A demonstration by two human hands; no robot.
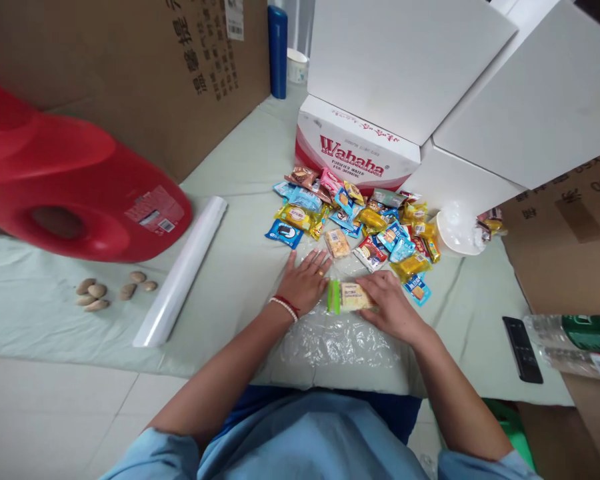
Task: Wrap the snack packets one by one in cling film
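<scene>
My left hand [306, 280] lies flat with its fingers stretched out over a sheet of clear plastic film [330, 343] on the table. In my right hand [387, 300] is a snack packet [353, 297], cream-coloured with a bright green end, which rests on the film. The thumb and fingers close around its right side and hide that end. Just beyond my hands sits a small clear-wrapped biscuit [337, 244]. Behind it spreads a pile of wrapped snacks [375, 220] in blue, yellow, red and brown.
A white roll [183, 273] and several tan stones [97, 291] lie left, near a big red jug [90, 193]. The Wahaha box [357, 150] stands behind the snacks. To the right are a white tub [457, 233], a black phone-like object [523, 350] and plastic bottles [575, 337].
</scene>
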